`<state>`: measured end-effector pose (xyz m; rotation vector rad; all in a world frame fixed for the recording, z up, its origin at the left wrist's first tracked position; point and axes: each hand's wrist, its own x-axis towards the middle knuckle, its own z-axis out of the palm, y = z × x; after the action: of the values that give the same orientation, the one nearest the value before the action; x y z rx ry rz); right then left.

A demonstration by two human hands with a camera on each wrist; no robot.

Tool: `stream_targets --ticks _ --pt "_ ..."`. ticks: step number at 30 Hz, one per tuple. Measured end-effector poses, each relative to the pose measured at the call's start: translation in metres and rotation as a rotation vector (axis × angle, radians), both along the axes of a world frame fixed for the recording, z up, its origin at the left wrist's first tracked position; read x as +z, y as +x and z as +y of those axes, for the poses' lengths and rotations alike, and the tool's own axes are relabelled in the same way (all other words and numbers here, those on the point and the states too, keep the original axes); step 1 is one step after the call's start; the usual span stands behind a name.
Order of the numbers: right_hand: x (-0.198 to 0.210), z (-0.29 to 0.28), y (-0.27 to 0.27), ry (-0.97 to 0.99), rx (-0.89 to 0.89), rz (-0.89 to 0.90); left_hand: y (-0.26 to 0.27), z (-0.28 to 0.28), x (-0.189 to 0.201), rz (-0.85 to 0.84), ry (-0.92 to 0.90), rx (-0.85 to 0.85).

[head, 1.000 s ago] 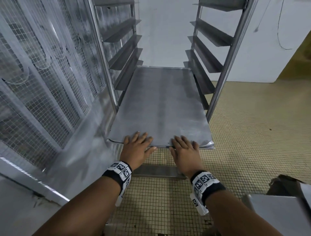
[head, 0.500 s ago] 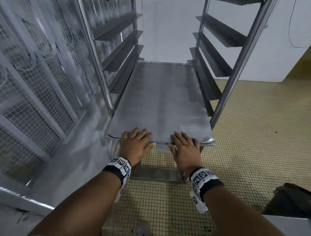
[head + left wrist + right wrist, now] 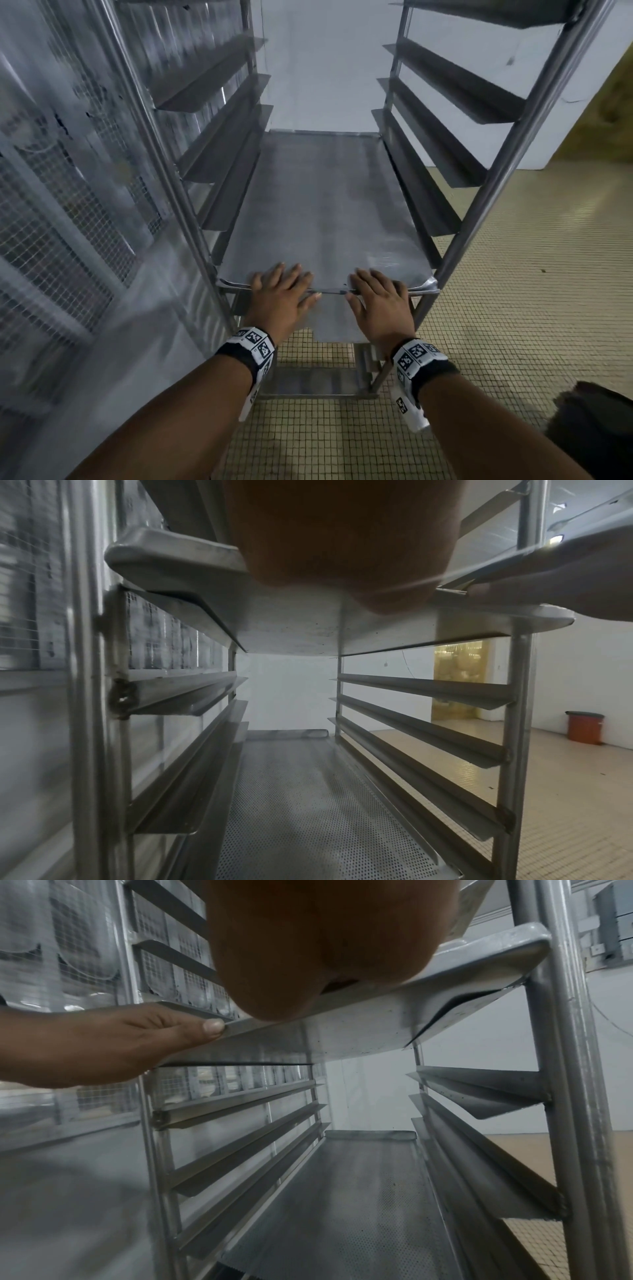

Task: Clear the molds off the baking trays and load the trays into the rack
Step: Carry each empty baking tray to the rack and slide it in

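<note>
I see my left hand (image 3: 279, 294) lying flat on the near edge of the baking tray (image 3: 322, 212), fingers straight and a little spread, the thumb pointing toward the middle; it presses on the tray and does not curl around it. My right hand (image 3: 378, 299) lies the same way just beside it, fingers extended over the front rim, palm down. In the right wrist view the thumb of the left hand (image 3: 103, 1045) touches the front lip of the tray (image 3: 359, 1031), and in the left wrist view the right hand (image 3: 561, 580) lies on the rim from the other side. The tray sits on a pair of side rails in the rack (image 3: 507, 154), its near corners level with the front posts. Lower in the rack, a perforated tray (image 3: 308, 804) lies on a lower pair of rails. Compared with one second ago, the tray has gone deeper: then its front end stood clearly out in front of the posts, now it is almost flush with them. Both hands have followed the edge forward and stayed flat on it, and my head has moved closer to the rack. On the left stands a wire mesh panel (image 3: 61, 212); the floor (image 3: 531, 308) has small tiles.
</note>
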<state>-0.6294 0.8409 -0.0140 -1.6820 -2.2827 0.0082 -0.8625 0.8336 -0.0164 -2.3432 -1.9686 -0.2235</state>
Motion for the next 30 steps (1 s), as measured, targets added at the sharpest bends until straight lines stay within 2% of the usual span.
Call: stream_targets --ticks 15,30 --pt "0.003 0.061 -0.001 0.002 0.005 -0.018 -0.002 0.062 -0.001 -0.042 0.057 -0.017" --pt "0.008 0.069 -0.003 -0.054 -0.001 -0.013 -0.004 0.066 -0.003 -0.064 0.101 -0.035"
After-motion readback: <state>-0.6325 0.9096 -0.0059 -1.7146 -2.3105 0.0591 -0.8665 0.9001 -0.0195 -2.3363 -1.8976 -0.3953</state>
